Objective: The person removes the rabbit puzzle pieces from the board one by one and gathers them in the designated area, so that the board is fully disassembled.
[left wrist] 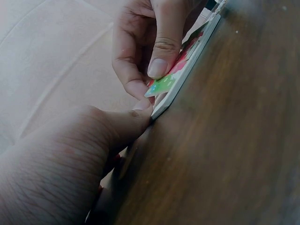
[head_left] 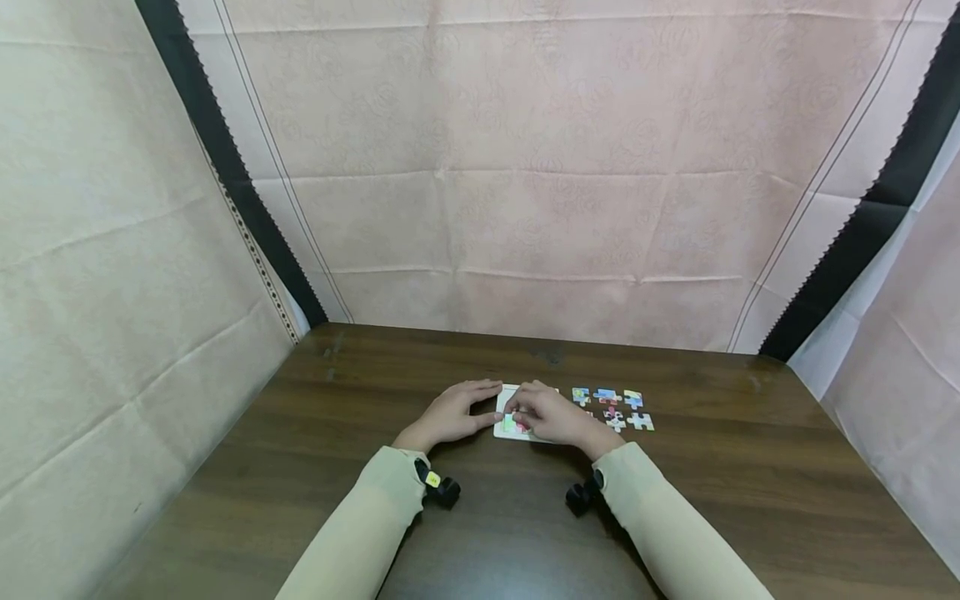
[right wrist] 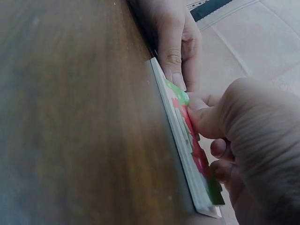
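A white puzzle board (head_left: pixel 506 393) lies flat on the table between the two hands. My left hand (head_left: pixel 450 412) steadies its left edge, with the straight thumb touching the rim and the fingers stretched toward the far left corner. Over the board, my right hand (head_left: pixel 553 415) pinches a green-and-red puzzle piece (left wrist: pixel 163 85) between thumb and index finger. That piece is tilted, one edge raised above the board's near left part. More red and green pieces (right wrist: pixel 200 157) lie along the board's near side in the right wrist view. The right hand hides much of the board.
Several loose jigsaw pieces (head_left: pixel 640 421) lie on the brown wooden table (head_left: pixel 480 533) just right of the board. Light cloth curtains (head_left: pixel 555 183) with dark trim surround the table at the back and sides.
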Demonstrator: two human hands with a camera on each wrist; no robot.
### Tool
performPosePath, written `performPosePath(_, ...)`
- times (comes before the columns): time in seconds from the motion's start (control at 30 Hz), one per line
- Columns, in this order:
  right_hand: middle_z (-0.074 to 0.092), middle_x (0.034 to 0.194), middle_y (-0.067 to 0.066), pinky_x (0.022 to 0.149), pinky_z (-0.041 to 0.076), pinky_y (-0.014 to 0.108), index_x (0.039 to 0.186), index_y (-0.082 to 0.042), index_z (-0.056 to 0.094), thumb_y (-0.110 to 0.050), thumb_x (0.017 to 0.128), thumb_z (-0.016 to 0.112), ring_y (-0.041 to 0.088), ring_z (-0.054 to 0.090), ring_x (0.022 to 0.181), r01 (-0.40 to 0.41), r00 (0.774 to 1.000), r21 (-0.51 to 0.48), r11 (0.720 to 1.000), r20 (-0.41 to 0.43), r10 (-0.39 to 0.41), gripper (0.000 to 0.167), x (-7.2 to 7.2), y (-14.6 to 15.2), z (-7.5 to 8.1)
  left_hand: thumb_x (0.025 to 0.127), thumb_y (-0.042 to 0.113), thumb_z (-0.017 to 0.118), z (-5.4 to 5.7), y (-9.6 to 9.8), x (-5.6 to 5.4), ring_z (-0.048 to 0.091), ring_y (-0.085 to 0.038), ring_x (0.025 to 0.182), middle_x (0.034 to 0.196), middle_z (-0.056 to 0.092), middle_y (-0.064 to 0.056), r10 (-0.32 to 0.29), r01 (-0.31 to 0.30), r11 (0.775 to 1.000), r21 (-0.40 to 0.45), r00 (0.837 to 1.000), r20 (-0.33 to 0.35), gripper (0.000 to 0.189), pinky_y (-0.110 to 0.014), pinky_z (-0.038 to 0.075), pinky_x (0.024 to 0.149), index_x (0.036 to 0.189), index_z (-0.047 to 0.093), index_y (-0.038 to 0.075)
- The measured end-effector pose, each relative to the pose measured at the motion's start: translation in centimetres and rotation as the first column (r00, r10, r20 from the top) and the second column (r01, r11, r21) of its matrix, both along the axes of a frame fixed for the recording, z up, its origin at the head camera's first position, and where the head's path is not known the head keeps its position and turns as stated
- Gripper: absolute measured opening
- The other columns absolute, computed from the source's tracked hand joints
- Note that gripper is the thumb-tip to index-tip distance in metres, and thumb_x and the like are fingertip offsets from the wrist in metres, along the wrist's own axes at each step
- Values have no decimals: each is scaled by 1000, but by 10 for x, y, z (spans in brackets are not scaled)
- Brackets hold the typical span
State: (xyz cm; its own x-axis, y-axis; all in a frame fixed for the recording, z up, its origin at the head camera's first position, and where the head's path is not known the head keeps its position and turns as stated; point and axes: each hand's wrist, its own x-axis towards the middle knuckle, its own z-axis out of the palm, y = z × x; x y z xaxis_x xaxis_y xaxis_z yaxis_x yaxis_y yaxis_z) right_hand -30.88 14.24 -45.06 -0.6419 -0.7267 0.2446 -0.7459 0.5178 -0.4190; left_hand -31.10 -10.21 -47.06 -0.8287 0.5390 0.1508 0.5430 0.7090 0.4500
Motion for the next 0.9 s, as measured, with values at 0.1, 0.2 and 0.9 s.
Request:
performPosePath(0.1, 62, 103, -5, 80, 49, 35, 112, -15, 70, -10, 100, 63, 13, 52, 91, 5, 1000, -8, 1000, -5, -5, 15, -1, -1, -1, 99, 54, 57, 0, 0, -1, 32, -27, 147, 158, 40, 1, 3, -3, 1000, 2, 1000, 1, 63, -54, 24, 118, 154, 45, 24)
performPosePath(0.2, 62, 102, -5, 80, 49, 35, 111, -15, 69, -10, 99, 64, 11, 52, 87, 6, 1000, -14, 1000, -11, -7, 14, -1, -1, -1, 99, 52, 57, 0, 0, -1, 32, -27, 147, 158, 40, 1, 5, -5, 1000, 4, 1000, 1, 63, -53, 24, 118, 154, 45, 24)
performPosePath(0.9, 57, 89, -5, 60, 45, 25, 107, -16, 67, 0, 97, 63, 6, 46, 63, -55, 998, -61, 997, -11, 54, 19, -1, 4, -2, 99, 54, 56, 0, 1, 1, 33, -26, 147, 158, 41, 1, 0, 0, 1000, 2, 1000, -8, 63, -53, 26, 117, 154, 45, 24)
